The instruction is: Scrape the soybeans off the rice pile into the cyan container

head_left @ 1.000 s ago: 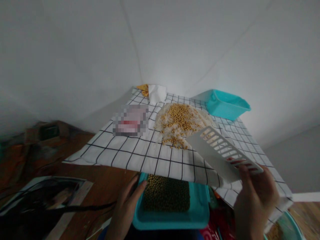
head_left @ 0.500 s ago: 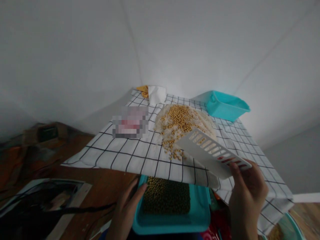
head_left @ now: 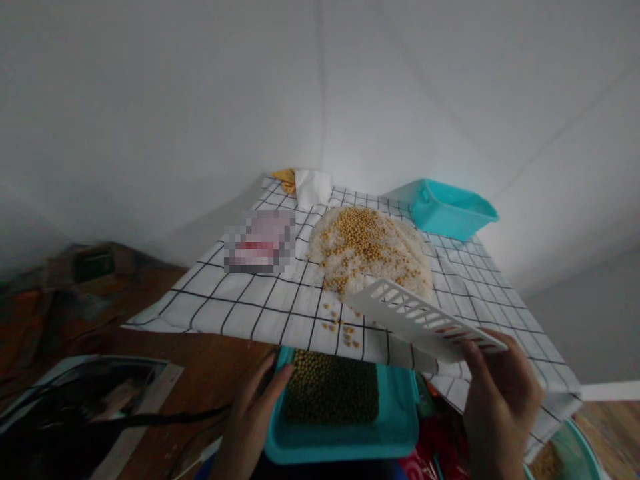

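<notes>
I see my right hand [head_left: 500, 393], lower right, fingers gripping a white slotted scraper [head_left: 425, 320] over loose soybeans [head_left: 343, 330]; my left hand [head_left: 253, 413] holds the teal tray [head_left: 395, 427] at bottom centre, fingers open along its rim.

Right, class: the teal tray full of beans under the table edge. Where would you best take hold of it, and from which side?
Probably by the flat rim of the teal tray, along its two short sides. The left hand already rests on the left rim. The far edge is tucked under the checked cloth, so come from the near side and keep the tray level: the beans fill it.
</notes>
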Demonstrator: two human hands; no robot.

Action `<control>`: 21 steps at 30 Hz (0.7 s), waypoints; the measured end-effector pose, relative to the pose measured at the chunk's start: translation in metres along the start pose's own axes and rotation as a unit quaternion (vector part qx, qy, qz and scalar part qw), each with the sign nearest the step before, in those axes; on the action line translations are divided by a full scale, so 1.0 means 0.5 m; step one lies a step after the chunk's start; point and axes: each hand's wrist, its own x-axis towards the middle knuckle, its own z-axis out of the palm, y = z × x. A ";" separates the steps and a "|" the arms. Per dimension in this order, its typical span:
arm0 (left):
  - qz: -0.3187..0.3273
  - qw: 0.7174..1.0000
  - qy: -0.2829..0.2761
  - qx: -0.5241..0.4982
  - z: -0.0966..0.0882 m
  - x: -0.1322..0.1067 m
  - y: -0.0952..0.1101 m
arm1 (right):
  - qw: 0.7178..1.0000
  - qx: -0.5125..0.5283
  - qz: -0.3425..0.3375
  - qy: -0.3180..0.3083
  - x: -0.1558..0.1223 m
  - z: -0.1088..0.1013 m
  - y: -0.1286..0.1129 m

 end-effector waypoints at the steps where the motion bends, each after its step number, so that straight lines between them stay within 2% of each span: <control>1: -0.001 1.000 0.008 0.007 -0.003 0.001 -0.005 | 1.000 -0.002 0.000 -0.001 0.000 0.000 0.000; 4: 0.002 1.000 0.027 0.011 -0.008 0.003 -0.013 | 1.000 0.000 -0.005 0.012 0.002 0.001 0.002; 8: -0.008 1.000 0.004 -0.017 -0.007 0.007 -0.015 | 1.000 -0.008 -0.013 0.027 0.005 -0.002 0.004; 11: -0.022 0.999 0.012 -0.024 -0.007 0.010 -0.016 | 1.000 -0.016 -0.020 0.015 0.005 -0.007 0.002; 15: -0.010 0.999 0.032 -0.020 -0.006 0.014 -0.014 | 0.999 -0.025 -0.030 -0.002 0.003 -0.010 0.001; 19: 0.005 0.999 0.038 -0.021 -0.001 0.014 -0.007 | 0.999 0.008 -0.024 0.023 0.003 -0.011 0.010; 21: 0.019 0.999 0.025 -0.022 0.001 0.011 -0.003 | 0.999 0.016 -0.017 0.026 0.004 -0.010 0.014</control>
